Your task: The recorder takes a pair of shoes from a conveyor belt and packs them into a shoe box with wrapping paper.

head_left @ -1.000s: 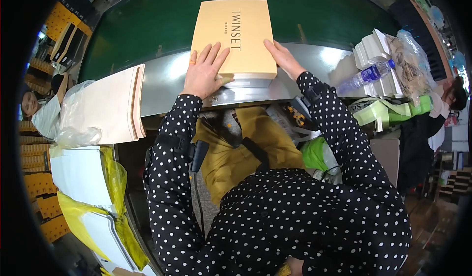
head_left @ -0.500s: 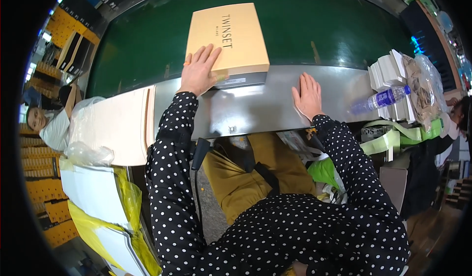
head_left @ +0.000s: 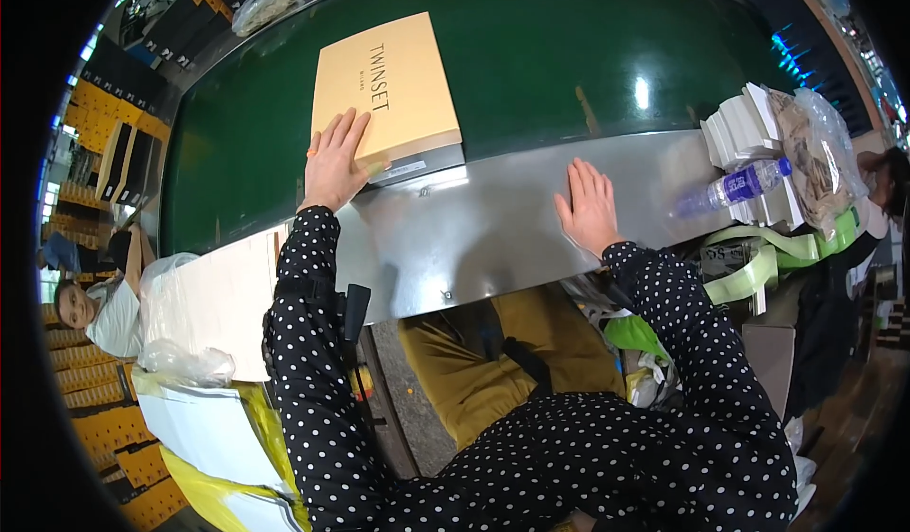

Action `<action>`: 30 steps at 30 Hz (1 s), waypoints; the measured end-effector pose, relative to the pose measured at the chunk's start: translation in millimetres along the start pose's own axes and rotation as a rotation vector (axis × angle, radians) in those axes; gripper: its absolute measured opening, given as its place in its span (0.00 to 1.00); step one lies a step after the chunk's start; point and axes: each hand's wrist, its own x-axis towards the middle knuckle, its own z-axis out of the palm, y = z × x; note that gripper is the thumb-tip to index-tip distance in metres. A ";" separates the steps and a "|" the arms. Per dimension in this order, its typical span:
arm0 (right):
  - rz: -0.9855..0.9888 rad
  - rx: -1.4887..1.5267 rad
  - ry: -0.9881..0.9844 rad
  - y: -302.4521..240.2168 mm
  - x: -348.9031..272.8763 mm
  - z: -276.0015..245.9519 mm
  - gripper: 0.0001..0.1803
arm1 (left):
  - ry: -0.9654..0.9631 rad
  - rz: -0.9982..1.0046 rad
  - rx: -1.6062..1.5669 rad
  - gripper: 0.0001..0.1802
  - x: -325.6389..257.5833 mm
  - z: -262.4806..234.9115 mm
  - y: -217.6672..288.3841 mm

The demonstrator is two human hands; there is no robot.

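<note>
On green belt: left hand (head_left: 334, 165) flat, spread on tan box (head_left: 384, 86); right hand (head_left: 590, 208) spread on metal ledge (head_left: 474, 238).

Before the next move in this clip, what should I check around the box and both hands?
1. Left hand flat on the tan box: ok.
2. Right hand off the box, flat on the steel ledge: ok.
3. Box fully on the green belt: not ok, its near edge overlaps the ledge.
4. Belt beyond the box free of other items: ok.
5. Water bottle lying apart from the right hand: ok.
6. Belt running: cannot tell.
</note>
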 end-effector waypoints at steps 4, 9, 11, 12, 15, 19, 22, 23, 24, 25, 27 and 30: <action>-0.004 0.013 -0.010 1.7 -2.6 -4.4 0.34 | 0.043 -0.050 0.046 0.48 -3.4 26.6 -4.8; -0.007 0.011 0.001 -5.4 0.7 -6.4 0.34 | -0.020 -0.083 0.025 0.48 7.1 23.5 -28.8; 0.000 0.008 -0.044 -2.5 -2.4 -4.6 0.34 | -0.009 -0.090 0.009 0.48 11.5 28.3 -33.3; -0.002 0.002 -0.038 -3.9 -1.8 -6.1 0.34 | 0.000 -0.090 0.007 0.48 14.1 26.9 -35.4; 0.016 0.034 -0.084 -4.8 1.6 -8.4 0.35 | -0.025 -0.115 0.014 0.50 24.3 21.0 -42.5; 0.012 0.036 -0.101 -3.9 2.2 -11.3 0.35 | -0.044 -0.115 -0.026 0.52 29.5 9.5 -43.3; 0.024 0.031 -0.122 -2.3 2.5 -12.6 0.36 | 0.004 -0.123 -0.116 0.44 29.4 16.0 -49.1; 0.032 0.040 -0.125 -3.0 1.6 -14.0 0.36 | 0.030 -0.136 -0.138 0.38 31.1 20.7 -51.1; 0.032 0.036 -0.117 -3.6 2.9 -15.3 0.36 | 0.115 -0.119 -0.117 0.33 35.1 25.6 -53.8; 0.044 0.044 -0.141 -6.3 3.8 -15.5 0.36 | 0.080 -0.167 -0.167 0.31 40.7 19.3 -55.6; 0.056 0.058 -0.163 -11.5 5.3 -15.2 0.37 | 0.028 -0.256 -0.258 0.26 56.1 7.2 -64.9; 0.074 0.022 -0.135 -11.6 8.0 -25.3 0.37 | 0.287 -0.237 -0.224 0.26 89.4 23.6 -71.7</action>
